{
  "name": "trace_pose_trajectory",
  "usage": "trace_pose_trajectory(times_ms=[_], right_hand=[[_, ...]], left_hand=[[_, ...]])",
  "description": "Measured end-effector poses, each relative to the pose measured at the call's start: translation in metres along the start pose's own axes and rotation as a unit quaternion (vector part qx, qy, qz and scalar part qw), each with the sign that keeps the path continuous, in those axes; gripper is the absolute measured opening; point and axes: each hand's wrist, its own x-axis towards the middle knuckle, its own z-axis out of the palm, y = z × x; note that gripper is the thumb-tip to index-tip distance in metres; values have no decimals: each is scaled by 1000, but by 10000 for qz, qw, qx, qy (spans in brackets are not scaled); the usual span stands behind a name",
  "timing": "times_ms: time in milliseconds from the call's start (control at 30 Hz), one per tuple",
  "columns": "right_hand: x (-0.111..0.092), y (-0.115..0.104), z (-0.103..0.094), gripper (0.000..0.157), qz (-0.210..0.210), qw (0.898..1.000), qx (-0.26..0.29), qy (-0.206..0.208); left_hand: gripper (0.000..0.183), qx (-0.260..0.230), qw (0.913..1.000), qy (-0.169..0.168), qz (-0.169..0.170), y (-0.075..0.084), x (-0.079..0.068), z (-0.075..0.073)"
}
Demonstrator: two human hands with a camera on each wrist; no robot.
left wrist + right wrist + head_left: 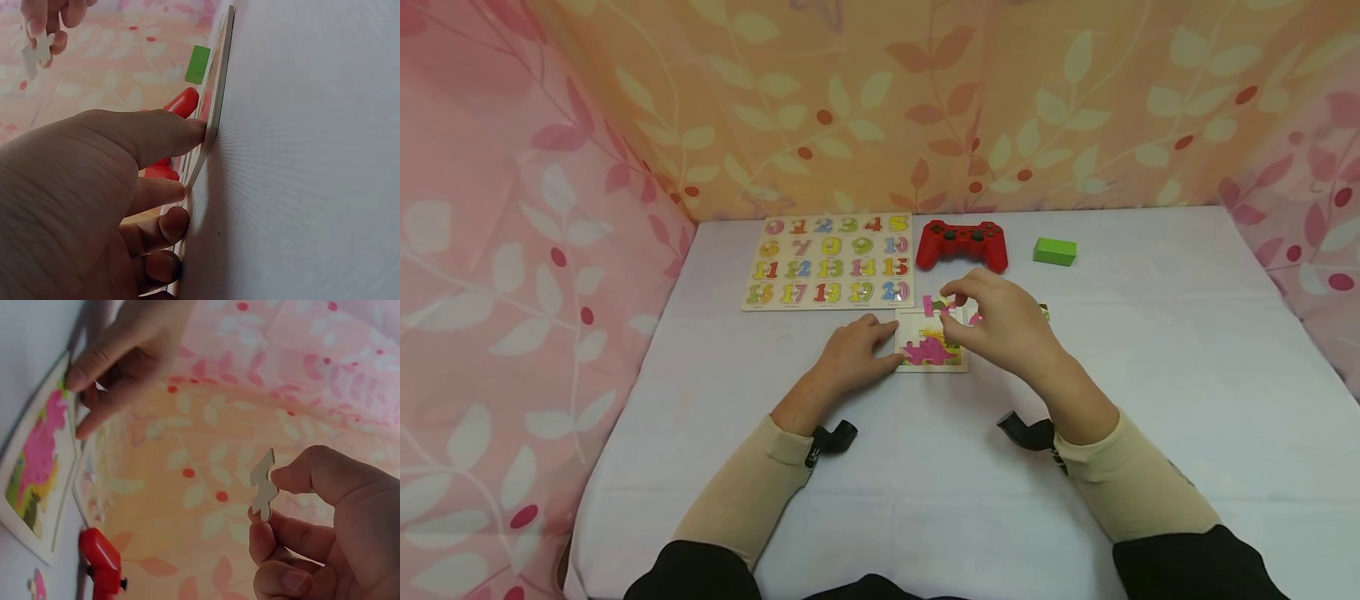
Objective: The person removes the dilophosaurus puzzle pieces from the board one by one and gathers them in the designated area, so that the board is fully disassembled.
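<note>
My right hand [1003,321] pinches a jigsaw piece [264,481] between thumb and fingertip, held up above the puzzle board; its pale back faces the right wrist camera. The small wooden jigsaw board [931,369] has a pale rim and a partly filled picture of a pink dinosaur [928,351], with bare wood in its upper part. At the board's left side is my left hand [855,354]. Its thumb and index finger touch the rim, spread apart along the edge, as the right wrist view shows. The other left fingers are bent beside the board.
A wooden number board [827,310] lies behind, to the left. Beside it sit a red game controller [962,242] and a green block [1055,252]. A loose pink piece [40,584] lies right of the jigsaw board. White cloth covers the table [925,500]; patterned curtains surround it.
</note>
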Motion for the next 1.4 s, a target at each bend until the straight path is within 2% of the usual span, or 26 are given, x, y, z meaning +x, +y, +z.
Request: trace_pose_trajectory(times_ms=[167, 267, 467, 700, 867, 1133, 1400], right_hand=[[-3, 6, -17, 26, 135, 9998, -4, 154], [-3, 12, -26, 26, 263, 9996, 13, 86], [-6, 25, -42, 29, 657, 9972, -40, -359], [-5, 46, -51, 29, 910, 9895, -160, -1111], [-3, 65, -45, 30, 1057, 9825, -126, -1527], [2, 95, -22, 26, 1338, 9681, 121, -2113], [7, 105, -1, 24, 1503, 9558, 323, -2505]], left_hand=[[63, -11, 10000, -7, 16, 0, 0, 0], [62, 11, 10000, -22, 15, 0, -1, 0], [62, 22, 10000, -37, -16, -1, -1, 1], [63, 9, 10000, -51, -43, 0, -2, 0], [63, 8, 10000, -50, -43, 0, -1, 1], [65, -38, 9999, -96, -76, 0, -1, 0], [64, -42, 9999, -100, -100, 2, -1, -2]])
